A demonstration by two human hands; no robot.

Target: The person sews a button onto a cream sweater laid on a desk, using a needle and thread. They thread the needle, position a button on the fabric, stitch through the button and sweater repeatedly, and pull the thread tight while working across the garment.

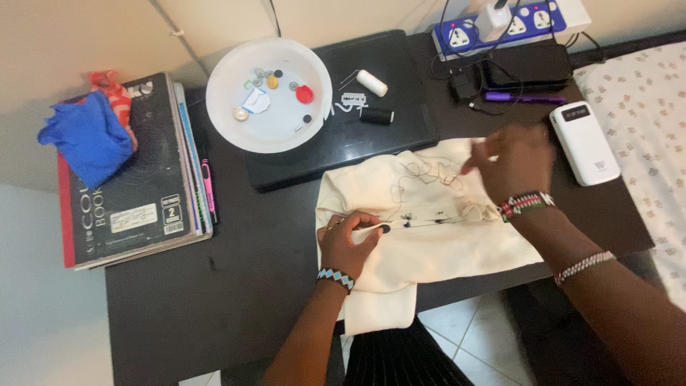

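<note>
Fingers (361, 223) of the left hand (348, 243) are closed, pinching the cream cloth (436, 243) next to a small black button (385, 229), so that spot stays flat. The right hand (516, 163) is up over the far right part of the cloth, a bit blurry. Its fingers look pinched together, maybe on the thin thread (421, 171) that loops across the cloth, but I cannot tell for sure. The cloth lies on the near side of the dark tabletop (236, 286) and hangs off the near edge. A white bowl (221, 107) of buttons sits far left, easy to reach. Two spools (372, 83) lie right of it
</note>
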